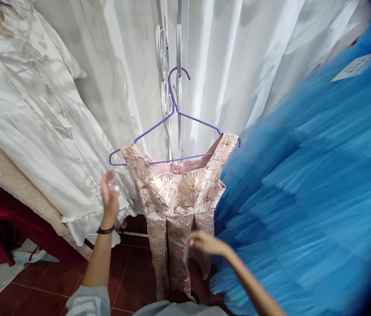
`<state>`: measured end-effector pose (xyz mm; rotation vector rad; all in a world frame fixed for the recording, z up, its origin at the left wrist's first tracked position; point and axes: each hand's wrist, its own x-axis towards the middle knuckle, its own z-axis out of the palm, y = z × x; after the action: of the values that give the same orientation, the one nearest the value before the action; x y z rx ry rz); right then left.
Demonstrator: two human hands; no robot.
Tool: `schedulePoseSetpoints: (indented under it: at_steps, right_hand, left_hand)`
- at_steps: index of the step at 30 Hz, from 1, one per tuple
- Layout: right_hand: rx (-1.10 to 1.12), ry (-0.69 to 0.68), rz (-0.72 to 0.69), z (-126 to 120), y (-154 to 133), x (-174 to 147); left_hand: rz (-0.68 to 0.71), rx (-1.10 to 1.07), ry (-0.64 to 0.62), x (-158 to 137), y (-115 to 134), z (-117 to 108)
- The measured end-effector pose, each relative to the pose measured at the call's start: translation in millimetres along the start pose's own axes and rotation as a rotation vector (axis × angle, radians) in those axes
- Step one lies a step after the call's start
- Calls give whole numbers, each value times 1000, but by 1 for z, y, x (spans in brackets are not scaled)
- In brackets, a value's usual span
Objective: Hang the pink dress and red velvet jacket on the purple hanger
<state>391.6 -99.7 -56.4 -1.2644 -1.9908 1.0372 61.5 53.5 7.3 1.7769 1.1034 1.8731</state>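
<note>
A pink and gold brocade dress (185,188) with wide shoulder straps hangs in front of me from a purple hanger (201,121). The hanger's hook is at a narrow white metal frame (179,48); whether it bears on it I cannot tell. My left hand (110,197), with a black band at the wrist, is raised beside the dress's left strap, open and apart from the hanger. Lower down, my right hand (207,242) is in front of the skirt, its fingers loosely bent and nothing seen in them. Whether it touches the fabric is unclear.
White dresses (40,105) hang on the left above dark red cloth (4,219). A large blue tulle gown (290,197) fills the right side. White curtains (225,52) form the background. Dark red floor tiles (132,272) show below.
</note>
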Motion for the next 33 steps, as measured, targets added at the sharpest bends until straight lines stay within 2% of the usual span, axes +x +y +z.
schedulePoseSetpoints:
  at_steps: [1, 2, 4, 5, 6, 7, 8, 10, 12, 15, 17, 20, 23, 26, 30, 33]
  right_hand:
    - [-18, 166, -78, -31, -9, 0]
    - [-72, 421, -180, -65, -21, 0]
    - [-302, 997, -370, -137, -48, 2]
    - [-452, 1233, -442, -169, -62, 7]
    - [-557, 1244, -437, -196, -73, 13]
    - [-558, 1180, -418, -217, -82, 22]
    - [-525, 1053, -394, -232, -88, 31]
    - [-387, 805, -339, -246, -90, 50]
    - [-281, 700, -309, -247, -85, 63]
    - [-207, 739, -297, -243, -78, 63]
    - [-179, 757, -298, -241, -76, 56]
    - [-132, 771, -300, -239, -75, 46]
    - [-112, 800, -276, -238, -75, 44]
    - [-92, 798, -247, -238, -76, 45]
    - [-19, 719, -242, -238, -75, 46]
    - [18, 713, -261, -237, -64, 51]
  left_hand:
    - [146, 69, 62, 22, 21, -7]
    - [277, 156, 61, 42, 42, -11]
    - [490, 372, -10, 78, 78, -10]
    - [542, 464, -68, 92, 91, -5]
    - [566, 539, -129, 102, 100, 0]
    - [566, 600, -190, 110, 105, 7]
    - [552, 645, -239, 115, 106, 12]
    - [524, 710, -284, 119, 100, 20]
    - [524, 751, -267, 120, 89, 20]
    - [541, 784, -217, 122, 74, 7]
    - [504, 730, -183, 121, 64, -4]
    - [348, 481, -140, 114, 51, -14]
    - [172, 238, -101, 103, 40, -12]
    - [28, 97, -59, 98, 29, -8]
    - [-112, -73, -27, 94, 4, -8]
    - [-248, -210, 13, 78, -19, -4]
